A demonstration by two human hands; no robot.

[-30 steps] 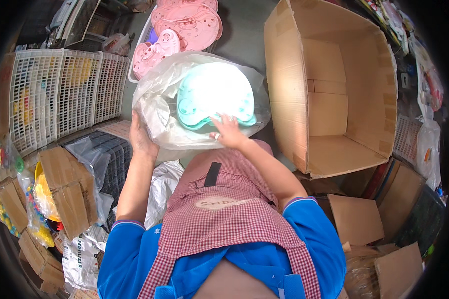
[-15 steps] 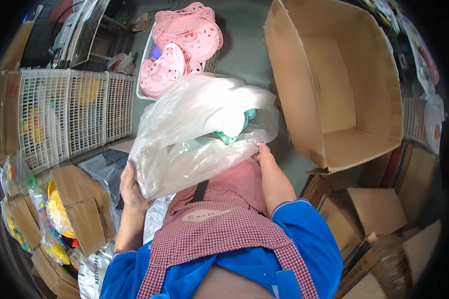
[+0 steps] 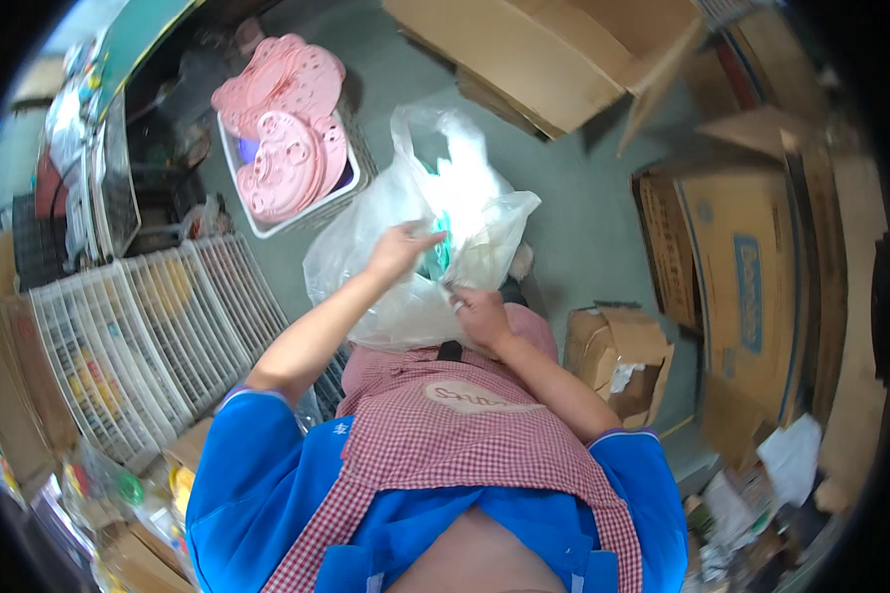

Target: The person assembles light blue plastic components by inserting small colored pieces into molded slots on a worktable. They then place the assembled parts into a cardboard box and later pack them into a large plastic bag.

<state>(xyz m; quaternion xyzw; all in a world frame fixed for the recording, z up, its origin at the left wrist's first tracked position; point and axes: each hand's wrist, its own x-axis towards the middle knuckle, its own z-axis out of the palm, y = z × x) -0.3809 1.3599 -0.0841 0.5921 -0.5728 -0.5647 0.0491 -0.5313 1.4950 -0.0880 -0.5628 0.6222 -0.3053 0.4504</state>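
Observation:
A large clear plastic bag point(image 3: 366, 287) rests across my lap, its mouth spread and crumpled. Inside it, partly hidden by film and bright glare, show teal-green plastic pieces point(image 3: 439, 252). My left hand point(image 3: 400, 251) reaches over the bag from the left, fingers closed on its film right beside the teal pieces. Just below and to the right, my right hand point(image 3: 481, 316), with a ring on one finger, pinches the bag's near edge.
Ahead on the left, a white basket point(image 3: 263, 233) holds pink plastic pieces point(image 3: 285, 163). White slatted crates point(image 3: 158, 336) stand at the left. A large open carton point(image 3: 534, 69) lies ahead; a small carton point(image 3: 618, 351) and flattened cardboard point(image 3: 752, 296) are at the right.
Both hands have moved inward to the middle of the bag, close to the teal pieces. The bag looks more bunched up. The view has turned to the right.

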